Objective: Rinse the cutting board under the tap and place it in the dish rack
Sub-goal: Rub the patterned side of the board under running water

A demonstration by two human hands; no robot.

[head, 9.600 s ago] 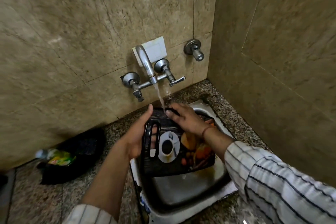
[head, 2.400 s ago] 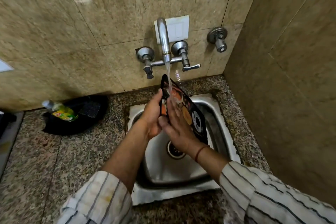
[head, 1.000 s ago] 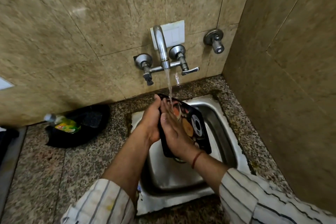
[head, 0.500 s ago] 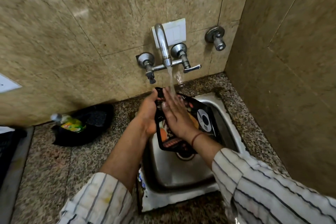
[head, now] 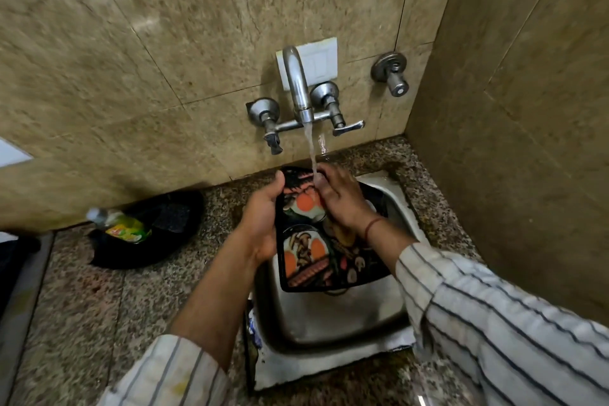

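Observation:
The cutting board [head: 316,257] is black with printed food pictures and is held tilted over the steel sink [head: 333,323]. My left hand [head: 263,217] grips its left edge. My right hand [head: 342,201] lies flat on the upper part of its face, fingers under the water. Water runs from the chrome tap [head: 298,89] onto the board's top end and my right fingers. No dish rack is in view.
A black pan [head: 158,234] with a green-labelled bottle [head: 122,227] in it sits on the granite counter [head: 82,306] to the left. Tiled walls close in behind and to the right. A separate wall valve [head: 392,76] sticks out right of the tap.
The board has tipped flatter, its picture side now more toward me. My right hand has slid up to the top under the stream. My left hand keeps its grip on the left edge.

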